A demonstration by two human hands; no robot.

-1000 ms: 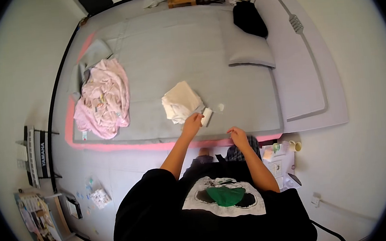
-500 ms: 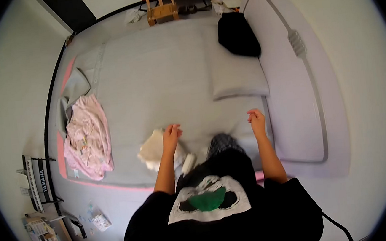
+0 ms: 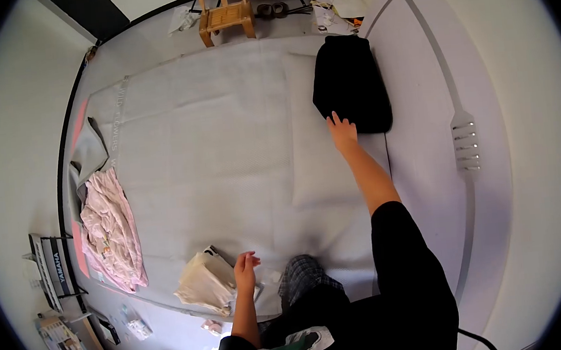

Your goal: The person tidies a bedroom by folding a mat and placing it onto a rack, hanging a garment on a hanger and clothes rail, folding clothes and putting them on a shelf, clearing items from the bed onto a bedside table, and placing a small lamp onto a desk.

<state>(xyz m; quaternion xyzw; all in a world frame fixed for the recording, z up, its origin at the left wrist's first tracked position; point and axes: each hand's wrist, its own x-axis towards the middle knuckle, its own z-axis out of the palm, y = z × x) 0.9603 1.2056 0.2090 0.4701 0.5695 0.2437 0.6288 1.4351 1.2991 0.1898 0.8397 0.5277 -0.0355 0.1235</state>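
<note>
My right hand [image 3: 342,131] reaches out over the bed with its fingers spread, at the lower left edge of a black, soft-looking item [image 3: 351,85]; whether the fingertips touch it I cannot tell. That item, a cushion or folded cloth, lies on the grey pillow [image 3: 320,165] against the headboard. Lower down, my left hand [image 3: 245,268] hovers above the bed, holding nothing, fingers loosely bent and apart. Just left of it lies a crumpled cream cloth [image 3: 206,281].
A grey sheet [image 3: 203,135] covers the bed. At its left end lie a pink blanket [image 3: 108,230] and a folded-over grey corner [image 3: 88,148]. The headboard [image 3: 422,116] runs along the right. Beyond the bed stands a wooden chair [image 3: 225,16]; a keyboard [image 3: 55,271] is at left.
My right hand has reached up and forward to the black item, its fingers now spread. My view has shifted towards the pillow end. The left hand stays near the cream cloth.
</note>
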